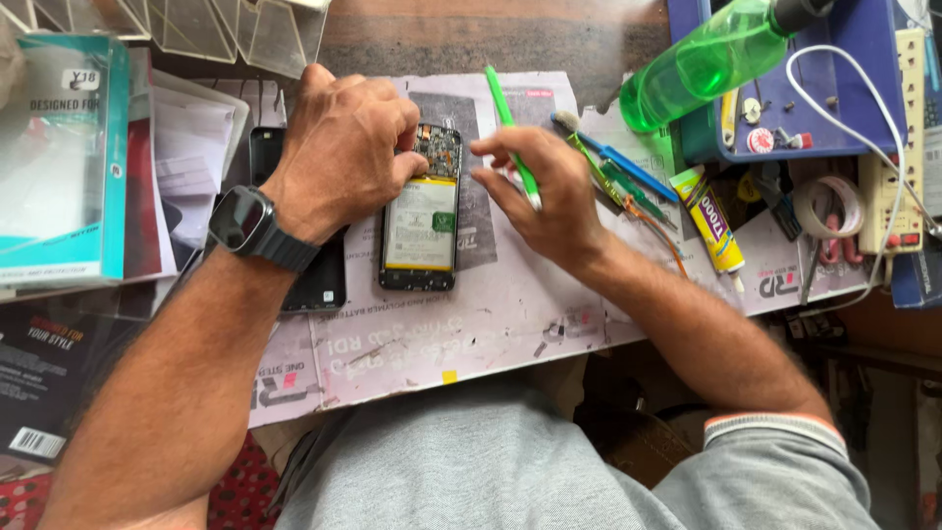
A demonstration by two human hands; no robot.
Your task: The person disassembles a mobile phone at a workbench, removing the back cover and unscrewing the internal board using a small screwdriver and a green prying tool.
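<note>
Fingertips of the left hand [343, 147] press the opened phone [422, 211]; right hand [545, 186] grips a green tool [512, 132], which might slip and gouge the exposed board.

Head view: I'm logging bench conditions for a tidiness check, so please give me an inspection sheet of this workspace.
Surface: worn pink mat over a dark wooden bench, scuffed and stained.
Job's things: opened phone lying flat, battery and circuit board exposed; green tool.
Clutter: glue tube, brush and screwdrivers, green bottle, tape roll, blue tray, second dark phone, boxed covers.
Grippers: left hand presses on the phone's top end; right hand holds the green tool beside it.
Cables: white cable looping across the tray to a power strip.
Surroundings: clear plastic stands at the back.
</note>
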